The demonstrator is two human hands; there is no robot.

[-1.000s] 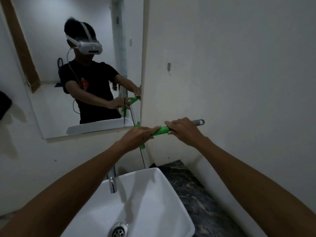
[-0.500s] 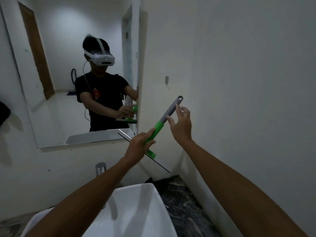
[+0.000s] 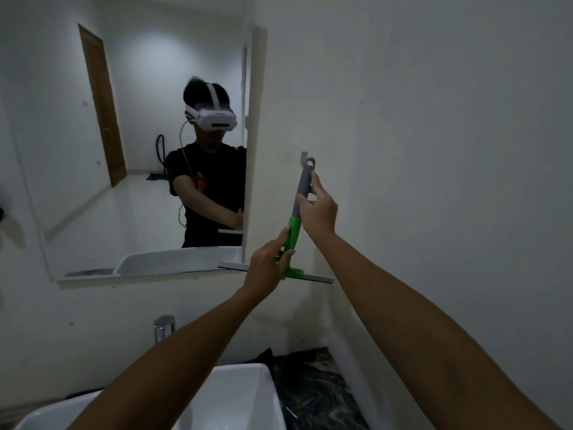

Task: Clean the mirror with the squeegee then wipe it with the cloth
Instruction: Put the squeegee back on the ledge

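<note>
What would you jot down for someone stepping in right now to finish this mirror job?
Left hand: gripping the green lower part of the squeegee.
Right hand: fingers on its grey upper handle.
Squeegee: held upright, blade at the bottom, beside the lower right corner of the mirror, above the sink. Its hanging loop is near a wall hook.
Done: cannot tell whether any stroke has been made.
Left: squeegee the glass, then wipe with the cloth, which is not in view.

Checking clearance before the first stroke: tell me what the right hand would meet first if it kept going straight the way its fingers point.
The right hand, holding the squeegee handle, points up and away. First in that line looks like the white wall, near the small hook; depth is unclear.
</note>
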